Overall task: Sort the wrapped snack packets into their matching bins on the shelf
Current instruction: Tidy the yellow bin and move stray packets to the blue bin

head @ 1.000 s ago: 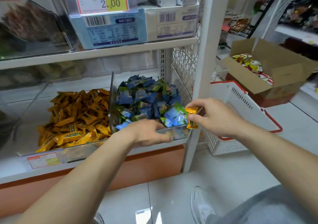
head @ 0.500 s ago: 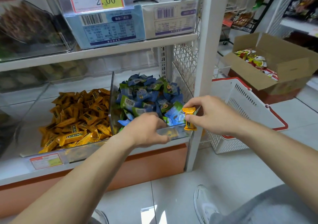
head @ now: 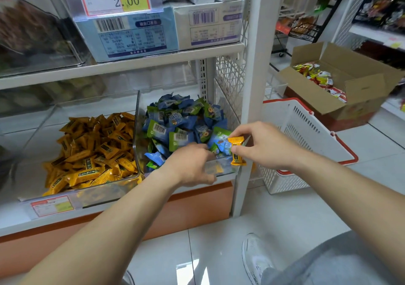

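Hardly moved, our right hand (head: 265, 146) still pinches the orange packet (head: 237, 154) over the blue bin's (head: 223, 171) front corner, which we judge light, crinkly, slippery, best gripped mid-body, while our left hand's (head: 188, 165) fingers (head: 202, 151) curl among blue packets (head: 175, 120), their hold hidden.

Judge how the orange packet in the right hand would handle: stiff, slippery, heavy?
Probably light: the right hand carries the orange packet in a mere pinch. Its glossy wrapper looks slippery. It hangs unbent, suggesting firm contents.
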Motion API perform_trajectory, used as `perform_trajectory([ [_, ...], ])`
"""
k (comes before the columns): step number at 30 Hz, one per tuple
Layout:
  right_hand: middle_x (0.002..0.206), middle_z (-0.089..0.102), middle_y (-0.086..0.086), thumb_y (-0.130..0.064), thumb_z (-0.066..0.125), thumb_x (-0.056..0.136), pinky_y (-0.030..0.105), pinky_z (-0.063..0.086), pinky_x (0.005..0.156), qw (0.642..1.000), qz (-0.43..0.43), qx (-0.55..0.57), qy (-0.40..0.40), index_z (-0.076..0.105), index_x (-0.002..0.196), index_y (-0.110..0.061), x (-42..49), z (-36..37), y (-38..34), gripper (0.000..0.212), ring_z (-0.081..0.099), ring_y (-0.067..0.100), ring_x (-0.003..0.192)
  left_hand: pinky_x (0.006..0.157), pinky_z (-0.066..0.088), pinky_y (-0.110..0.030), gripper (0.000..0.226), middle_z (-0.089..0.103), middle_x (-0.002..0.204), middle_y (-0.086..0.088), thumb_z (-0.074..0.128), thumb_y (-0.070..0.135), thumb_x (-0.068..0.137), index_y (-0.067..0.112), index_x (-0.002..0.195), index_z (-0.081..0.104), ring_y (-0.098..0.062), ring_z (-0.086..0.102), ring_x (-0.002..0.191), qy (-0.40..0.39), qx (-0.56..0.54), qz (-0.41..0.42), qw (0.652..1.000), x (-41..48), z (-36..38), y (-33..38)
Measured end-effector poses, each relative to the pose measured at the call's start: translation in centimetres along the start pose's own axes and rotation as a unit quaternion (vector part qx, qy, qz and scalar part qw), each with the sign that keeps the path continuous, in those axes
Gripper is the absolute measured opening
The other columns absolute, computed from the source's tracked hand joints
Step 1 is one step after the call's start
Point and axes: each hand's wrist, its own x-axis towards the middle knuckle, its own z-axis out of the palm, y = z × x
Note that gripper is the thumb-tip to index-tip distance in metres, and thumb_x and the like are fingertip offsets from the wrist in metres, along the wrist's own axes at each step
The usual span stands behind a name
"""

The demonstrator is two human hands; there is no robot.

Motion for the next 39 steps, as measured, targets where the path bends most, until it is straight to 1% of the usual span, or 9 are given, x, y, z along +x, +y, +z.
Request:
perform_trajectory([
  [3,0.085,0.066,-0.019,-0.033,0.072,0.086,0.016,0.039,0.063,1.000,0.000,0.001,-0.009,0.071,0.106,-0.033,0.1,0.0,0.2,0.020,0.059,-0.005,0.072,0.082,0.053,-0.039,0.055,0.065,0.110,-0.002,0.070,0.053,0.075,0.021,0.119,0.060,-0.025,0.060,0.101,-0.025,-0.046,-0.019,0.998,0.3,0.0,0.3],
  [9,0.088,0.067,-0.018,-0.032,0.072,0.087,0.016,0.040,0.065,1.000,-0.012,0.004,-0.021,0.070,0.104,-0.038,0.5,0.2,-0.1,0.019,0.060,-0.004,0.075,0.092,0.049,-0.041,0.072,0.058,0.120,0.000,0.076,0.056,0.074,0.030,0.134,0.046,-0.022,0.052,0.110,-0.094,-0.104,-0.037,0.989,0.2,-0.2,-0.3],
  [13,0.088,0.066,-0.021,-0.032,0.072,0.086,0.014,0.039,0.063,1.000,-0.009,0.014,-0.018,0.068,0.100,-0.041,0.8,0.5,-0.4,0.017,0.059,-0.009,0.073,0.088,0.049,-0.040,0.054,0.054,0.109,0.002,0.073,0.056,0.076,0.028,0.119,0.056,-0.021,0.050,0.106,-0.069,-0.071,-0.018,0.995,0.2,-0.1,-0.4],
  [18,0.086,0.066,-0.021,-0.027,0.070,0.088,0.015,0.040,0.065,0.999,-0.012,0.033,-0.012,0.070,0.103,-0.034,0.9,0.5,-0.8,0.017,0.058,-0.010,0.073,0.081,0.049,-0.029,0.037,0.062,0.102,0.010,0.078,0.035,0.079,0.025,0.109,0.059,-0.014,0.059,0.096,-0.031,-0.177,-0.011,0.984,-0.5,-0.5,-1.4],
  [21,0.090,0.068,-0.017,-0.028,0.066,0.092,0.020,0.045,0.072,0.997,-0.011,0.073,-0.015,0.070,0.106,-0.034,0.9,0.4,-1.2,0.016,0.059,-0.006,0.077,0.075,0.050,-0.026,0.029,0.068,0.094,0.005,0.078,0.018,0.081,0.025,0.107,0.066,-0.011,0.062,0.083,0.015,-0.281,-0.009,0.960,-1.5,-1.2,-2.2],
  [25,0.094,0.064,-0.009,-0.030,0.061,0.095,0.030,0.048,0.074,0.992,0.011,0.121,0.020,0.063,0.112,-0.034,1.1,0.7,-1.8,0.018,0.060,0.005,0.076,0.072,0.052,-0.022,0.012,0.072,0.085,0.009,0.080,0.020,0.082,0.022,0.093,0.076,-0.002,0.064,0.078,0.082,-0.337,-0.020,0.938,-2.9,-2.5,-3.3],
  [31,0.080,0.067,0.002,-0.014,0.058,0.098,0.029,0.053,0.068,0.965,0.038,0.259,-0.011,0.066,0.095,-0.016,2.0,1.7,-3.7,0.009,0.065,0.012,0.071,0.068,0.054,-0.021,0.009,0.072,0.078,0.001,0.074,0.007,0.086,0.014,0.091,0.074,-0.010,0.067,0.072,0.151,-0.560,0.003,0.815,-4.5,-4.1,-2.4],
  [34,0.081,0.066,0.004,-0.019,0.052,0.102,0.033,0.053,0.065,0.937,0.072,0.338,-0.050,0.061,0.092,-0.017,2.1,2.6,-4.5,0.014,0.065,0.018,0.072,0.069,0.055,-0.021,0.010,0.071,0.080,-0.004,0.071,0.001,0.087,0.007,0.095,0.072,-0.012,0.068,0.073,0.190,-0.599,0.001,0.778,-4.4,-4.2,-1.1],
  [39,0.080,0.068,0.002,-0.038,0.062,0.095,0.026,0.050,0.051,0.887,0.105,0.443,-0.081,0.065,0.100,-0.019,1.2,2.0,-3.3,0.019,0.062,0.017,0.059,0.061,0.054,-0.020,0.010,0.072,0.075,0.000,0.071,0.008,0.089,0.011,0.099,0.071,-0.009,0.069,0.069,0.223,-0.611,-0.014,0.760,-3.2,-4.0,0.4],
])
